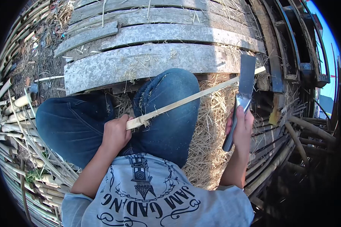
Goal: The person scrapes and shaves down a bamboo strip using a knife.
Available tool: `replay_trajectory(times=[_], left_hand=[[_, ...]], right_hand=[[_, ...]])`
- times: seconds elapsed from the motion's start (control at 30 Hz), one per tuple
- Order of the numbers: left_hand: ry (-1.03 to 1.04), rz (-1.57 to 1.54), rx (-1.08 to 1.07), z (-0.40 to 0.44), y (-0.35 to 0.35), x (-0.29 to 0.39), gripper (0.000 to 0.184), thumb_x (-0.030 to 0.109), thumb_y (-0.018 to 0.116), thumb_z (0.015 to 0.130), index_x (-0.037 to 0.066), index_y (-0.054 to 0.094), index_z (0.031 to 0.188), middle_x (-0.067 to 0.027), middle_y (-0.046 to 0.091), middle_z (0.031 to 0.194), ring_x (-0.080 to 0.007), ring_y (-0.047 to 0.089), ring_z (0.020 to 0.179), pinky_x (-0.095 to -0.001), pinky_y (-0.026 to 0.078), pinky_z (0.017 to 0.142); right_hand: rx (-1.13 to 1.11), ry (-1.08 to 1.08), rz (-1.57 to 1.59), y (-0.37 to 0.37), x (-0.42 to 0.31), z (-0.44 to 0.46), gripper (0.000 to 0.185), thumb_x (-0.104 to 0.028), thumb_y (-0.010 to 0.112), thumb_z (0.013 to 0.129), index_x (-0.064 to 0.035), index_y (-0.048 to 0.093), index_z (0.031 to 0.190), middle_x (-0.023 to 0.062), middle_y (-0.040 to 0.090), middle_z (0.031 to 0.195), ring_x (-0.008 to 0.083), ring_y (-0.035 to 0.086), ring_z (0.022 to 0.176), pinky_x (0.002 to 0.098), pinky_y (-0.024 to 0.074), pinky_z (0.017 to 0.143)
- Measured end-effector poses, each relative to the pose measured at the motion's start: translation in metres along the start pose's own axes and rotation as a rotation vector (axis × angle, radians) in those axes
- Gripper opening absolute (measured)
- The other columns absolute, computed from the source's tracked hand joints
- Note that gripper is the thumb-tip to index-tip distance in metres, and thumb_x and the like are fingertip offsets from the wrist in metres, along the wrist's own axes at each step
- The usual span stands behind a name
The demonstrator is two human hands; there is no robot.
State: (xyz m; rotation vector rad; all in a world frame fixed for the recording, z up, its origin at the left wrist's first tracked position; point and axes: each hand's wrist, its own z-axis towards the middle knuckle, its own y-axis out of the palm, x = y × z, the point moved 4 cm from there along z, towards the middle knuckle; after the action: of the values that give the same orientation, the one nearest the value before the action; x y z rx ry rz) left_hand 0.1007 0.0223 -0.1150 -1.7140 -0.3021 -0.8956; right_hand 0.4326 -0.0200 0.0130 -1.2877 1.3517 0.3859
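Note:
A long pale bamboo strip (185,100) slants across my jeans, its near end in my left hand (117,130), whose fingers are closed round it. Some frayed fibres stick out beside that hand. My right hand (240,125) is wrapped round the metal handle of a broad-bladed knife (247,75), with the blade pointing away from me. The blade lies over the strip near its far end in this view; whether they touch cannot be made out. The strip's far tip shows to the right of the blade.
Weathered wooden planks (151,58) lie in front of my knees. Straw-like shavings (210,140) cover the ground at my right. Bamboo poles (22,113) are stacked at the left, and more poles and a dark wooden frame (288,41) stand at the right.

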Motion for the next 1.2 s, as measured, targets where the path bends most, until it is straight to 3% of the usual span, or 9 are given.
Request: replay_trajectory(times=[0.13,0.27,0.47,0.6,0.7,0.93,1.07,1.13,1.2], left_hand=[[0.049,0.035,0.009,0.0,0.0,0.0,0.016,0.013,0.063,0.086,0.003,0.054,0.077,-0.019,0.058,0.062,-0.0389,0.06,0.06,-0.0473,0.047,0.058],[0.026,0.017,-0.007,-0.001,0.002,0.0,0.016,0.013,0.064,0.084,0.003,0.054,0.077,-0.0192,0.059,0.063,-0.0391,0.061,0.061,-0.0481,0.048,0.059],[0.019,0.046,-0.006,-0.002,0.001,-0.004,0.016,0.013,0.064,0.084,0.003,0.053,0.078,-0.0184,0.059,0.063,-0.038,0.061,0.061,-0.0471,0.048,0.058],[0.035,0.025,-0.004,-0.002,0.002,-0.001,0.016,0.013,0.063,0.085,0.003,0.054,0.078,-0.0182,0.059,0.063,-0.0378,0.061,0.06,-0.047,0.048,0.058],[0.033,0.027,-0.009,-0.001,0.003,-0.002,0.015,0.013,0.063,0.085,0.003,0.054,0.079,-0.0182,0.059,0.062,-0.0377,0.061,0.059,-0.0469,0.048,0.057],[0.049,-0.021,0.007,-0.001,0.004,-0.003,0.013,0.012,0.064,0.083,0.003,0.055,0.079,-0.0185,0.059,0.061,-0.0378,0.062,0.059,-0.0467,0.049,0.057],[0.037,-0.013,-0.005,-0.002,0.003,-0.003,0.014,0.012,0.064,0.083,0.003,0.055,0.079,-0.0185,0.059,0.061,-0.0378,0.062,0.059,-0.0466,0.049,0.057],[0.047,-0.02,0.01,-0.001,0.003,-0.002,0.014,0.012,0.064,0.083,0.003,0.055,0.078,-0.0185,0.059,0.061,-0.0378,0.062,0.059,-0.0466,0.049,0.057],[0.036,-0.015,0.005,-0.002,0.003,-0.002,0.016,0.013,0.064,0.085,0.003,0.054,0.078,-0.0181,0.059,0.062,-0.0378,0.061,0.059,-0.0468,0.049,0.057]], right_hand=[[-0.212,-0.006,-0.093,0.019,0.0,-0.019,0.036,-0.035,0.042,0.103,-0.003,0.053,0.09,0.0032,0.051,0.059,0.0087,0.047,0.042,0.0228,0.0375,0.04],[0.056,-0.076,0.067,0.004,0.0,-0.002,0.039,-0.038,0.042,0.103,-0.0033,0.052,0.088,0.0019,0.049,0.059,0.0078,0.046,0.042,0.0215,0.0369,0.038],[-0.032,-0.132,-0.11,0.056,0.003,-0.031,0.018,-0.018,0.051,0.1,-0.0009,0.054,0.096,-0.0006,0.051,0.057,0.0054,0.047,0.047,0.0229,0.038,0.044],[-0.154,-0.164,-0.151,0.032,0.007,-0.017,0.032,-0.029,0.044,0.103,-0.0019,0.052,0.089,0.0011,0.05,0.057,0.0061,0.045,0.043,0.0217,0.0363,0.04],[0.091,-0.099,0.026,0.016,0.0,-0.005,0.038,-0.035,0.041,0.104,-0.0021,0.051,0.087,0.0023,0.049,0.058,0.0075,0.045,0.042,0.0222,0.0367,0.039],[-0.203,-0.145,-0.148,0.072,0.011,-0.039,0.034,-0.032,0.044,0.102,-0.0026,0.052,0.086,0.0017,0.05,0.057,0.0071,0.046,0.043,0.0213,0.0358,0.04],[-0.02,-0.033,0.008,0.041,0.008,-0.023,0.035,-0.033,0.043,0.103,-0.0024,0.052,0.087,0.0015,0.049,0.056,0.007,0.045,0.043,0.0216,0.0354,0.04],[0.018,-0.001,0.067,0.036,0.009,-0.019,0.026,-0.023,0.049,0.101,-0.0014,0.055,0.089,0.0001,0.05,0.056,0.0056,0.047,0.045,0.0214,0.0357,0.041],[-0.074,-0.006,0.006,0.061,0.007,-0.03,0.026,-0.024,0.051,0.1,-0.0012,0.056,0.09,0.0009,0.051,0.056,0.0065,0.047,0.045,0.0221,0.0367,0.042]])
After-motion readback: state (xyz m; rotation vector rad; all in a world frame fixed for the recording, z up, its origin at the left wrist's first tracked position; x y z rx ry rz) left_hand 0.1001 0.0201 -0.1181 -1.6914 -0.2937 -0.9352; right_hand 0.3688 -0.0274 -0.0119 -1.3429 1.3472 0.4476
